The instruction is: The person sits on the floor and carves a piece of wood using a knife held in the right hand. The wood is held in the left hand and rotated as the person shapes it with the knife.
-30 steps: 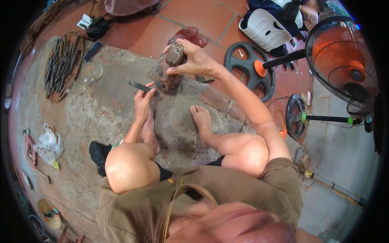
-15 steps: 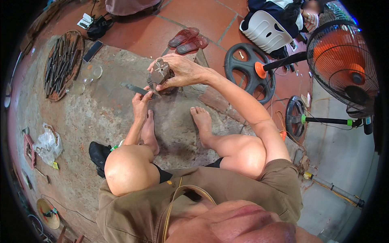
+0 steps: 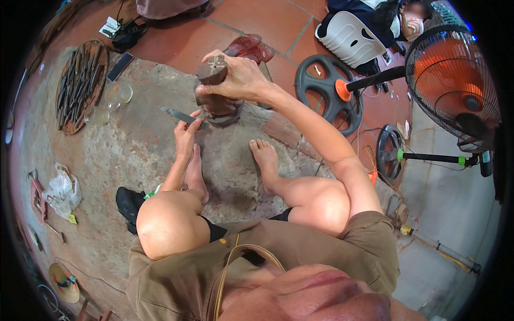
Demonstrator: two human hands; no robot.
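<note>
My right hand (image 3: 238, 77) is wrapped round a brown block-headed tool (image 3: 213, 71), whose many-sided end has pale crossing lines. The tool looks like a wooden mallet, but its handle is hidden by my fingers. Under that hand a dark round block (image 3: 224, 119) rests on the floor, partly covered. My left hand (image 3: 186, 135), nearer to me, pinches a flat grey chisel-like blade (image 3: 178, 114) between thumb and fingers. The blade's pointed end sticks out to the left, apart from the round block.
A woven tray (image 3: 80, 88) of dark metal rods lies at far left, beside a phone (image 3: 120, 67) and glass dishes (image 3: 119, 95). Reddish sandals (image 3: 257, 49) lie beyond my right hand. A standing fan (image 3: 455, 88) occupies the right. A plastic bag (image 3: 61, 187) is at left.
The brown block has tipped and moved slightly nearer, so its marked end looks smaller and the round block shows more. My left hand with the blade has barely moved.
</note>
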